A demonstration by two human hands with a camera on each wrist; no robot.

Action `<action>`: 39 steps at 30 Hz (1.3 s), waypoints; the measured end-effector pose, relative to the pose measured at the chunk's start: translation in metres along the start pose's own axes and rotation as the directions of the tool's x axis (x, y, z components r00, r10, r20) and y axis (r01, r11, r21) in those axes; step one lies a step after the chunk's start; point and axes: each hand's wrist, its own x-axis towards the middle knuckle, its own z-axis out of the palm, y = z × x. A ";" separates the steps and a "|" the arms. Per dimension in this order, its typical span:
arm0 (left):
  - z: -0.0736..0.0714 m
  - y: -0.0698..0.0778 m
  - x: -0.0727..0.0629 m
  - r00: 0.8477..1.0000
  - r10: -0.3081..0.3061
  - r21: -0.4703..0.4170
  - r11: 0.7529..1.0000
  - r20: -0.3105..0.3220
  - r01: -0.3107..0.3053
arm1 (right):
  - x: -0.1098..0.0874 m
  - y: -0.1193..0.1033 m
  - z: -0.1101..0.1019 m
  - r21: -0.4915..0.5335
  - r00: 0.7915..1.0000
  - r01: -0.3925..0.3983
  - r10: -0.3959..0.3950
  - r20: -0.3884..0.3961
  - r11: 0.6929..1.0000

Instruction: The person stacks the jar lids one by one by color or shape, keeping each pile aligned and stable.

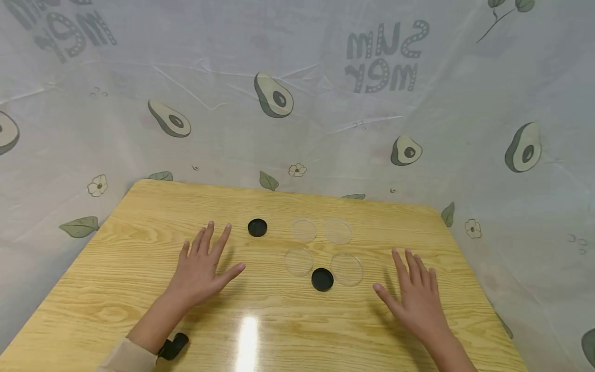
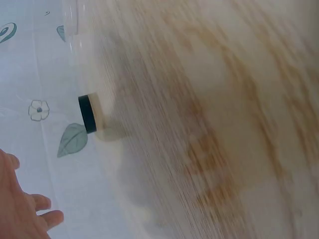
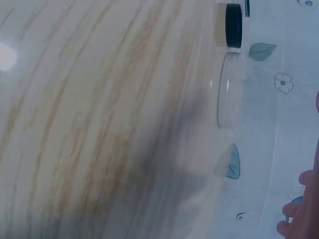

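Note:
My left hand [image 1: 197,268] is held over the left part of the table with fingers spread, holding nothing. Over the right part, my right hand [image 1: 417,305] also has its fingers extended and holds nothing. Between the hands lie two shallow black round caps, a far one [image 1: 257,228] near the left fingertips and a nearer one [image 1: 323,279] at the middle. Several clear, shallow round dishes [image 1: 346,269] are grouped around the nearer cap and behind it. A black cap [image 2: 87,114] shows edge-on in the left wrist view; the right wrist view has a cap [image 3: 234,26] beside a clear dish [image 3: 230,92].
The wood-grain table [image 1: 279,320] carries a bright light reflection near its front. A pale curtain [image 1: 223,62] printed with avocados and leaves hangs behind it and along both sides. A small black device [image 1: 173,346] sits at the left wrist.

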 end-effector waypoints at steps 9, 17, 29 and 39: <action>0.004 0.003 0.003 0.996 0.074 -0.075 0.994 -0.059 -0.078 | 0.009 -0.013 -0.003 0.113 0.999 0.008 -0.012 0.033 0.994; 0.005 0.008 0.009 0.992 0.096 -0.199 0.974 -0.085 -0.112 | 0.013 -0.018 -0.001 0.268 0.994 -0.021 -0.010 0.113 0.963; 0.011 0.025 0.019 0.996 0.087 -0.399 0.912 -0.027 -0.091 | 0.021 -0.024 0.012 0.343 0.993 0.085 -0.109 0.051 0.935; 0.021 0.035 0.026 0.984 0.176 -0.497 0.855 0.011 -0.148 | 0.029 -0.029 0.023 0.363 0.980 0.118 -0.167 0.108 0.924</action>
